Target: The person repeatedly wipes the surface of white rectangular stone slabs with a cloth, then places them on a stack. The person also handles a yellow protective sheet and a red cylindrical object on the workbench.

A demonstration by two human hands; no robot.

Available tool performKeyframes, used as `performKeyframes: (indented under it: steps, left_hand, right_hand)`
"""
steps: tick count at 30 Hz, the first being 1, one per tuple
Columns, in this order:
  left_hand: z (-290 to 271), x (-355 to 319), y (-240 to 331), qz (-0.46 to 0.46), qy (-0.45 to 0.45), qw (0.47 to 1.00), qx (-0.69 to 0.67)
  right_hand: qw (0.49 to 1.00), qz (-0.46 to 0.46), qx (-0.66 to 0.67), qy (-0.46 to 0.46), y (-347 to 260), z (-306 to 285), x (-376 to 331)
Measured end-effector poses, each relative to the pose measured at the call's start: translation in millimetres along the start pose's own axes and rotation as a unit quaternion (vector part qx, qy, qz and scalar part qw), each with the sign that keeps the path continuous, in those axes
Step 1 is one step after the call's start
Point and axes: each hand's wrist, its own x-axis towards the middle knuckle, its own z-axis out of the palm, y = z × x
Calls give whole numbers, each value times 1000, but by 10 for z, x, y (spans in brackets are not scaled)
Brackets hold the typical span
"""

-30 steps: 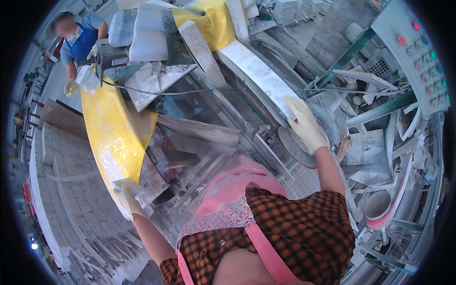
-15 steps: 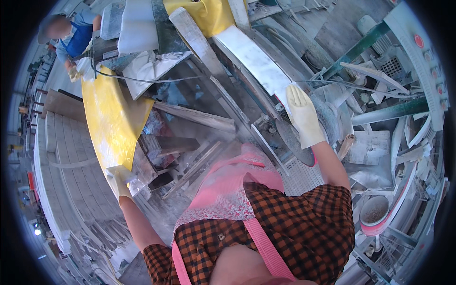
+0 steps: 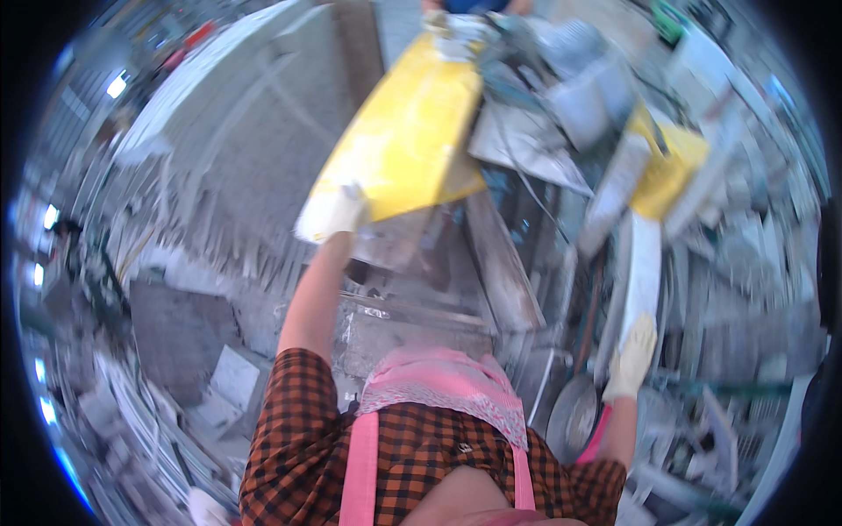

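My left hand [image 3: 338, 213], in a cream glove, grips the near end of a long yellow sheet [image 3: 399, 131]; motion blurs its fingers. A co-worker's gloved hand [image 3: 435, 21] is at the sheet's far end. To the right, a narrow white slab strip [image 3: 643, 263] with a marble-like face runs away from me. My right hand [image 3: 633, 358], gloved alike, lies flat on its near end with fingers stretched out. Just left of that wrist is a round grey disc [image 3: 574, 416] beside a pink-red edge.
Large grey slabs [image 3: 237, 114] lean stacked at the left. A wooden plank [image 3: 504, 263] lies between my hands. Another yellow sheet [image 3: 671, 167] drapes over the strip's far end. Stone offcuts [image 3: 230, 386] lie at the lower left, and a cable [image 3: 526, 180] crosses the middle.
My view has swung left, so the scene sits further right. My left hand stays at the yellow sheet's near end. My right hand remains on the white strip.
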Motion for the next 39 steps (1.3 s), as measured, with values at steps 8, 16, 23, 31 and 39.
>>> performKeyframes:
  steps: [8,16,23,31,39]
  left_hand:
    - [517,85,-236,240,8,959,147]
    - [625,21,-246,222,2,975,26]
    - [-65,-139,15,-34,-114,973,-197]
    - [-212,-133,226,-104,-154,930,-317]
    - [-107,-365,335,-112,-114,910,-384]
  right_hand:
    - [971,178,159,-16,-94,-186,625]
    - [713,68,691,-98,-3200,-55,1601]
    - [704,-19,702,-105,-5276,-181,1460]
    - [562,-23,788,-250,-5332,-139,1623]
    - [583,-66,769,-252,-4910,-16,1788]
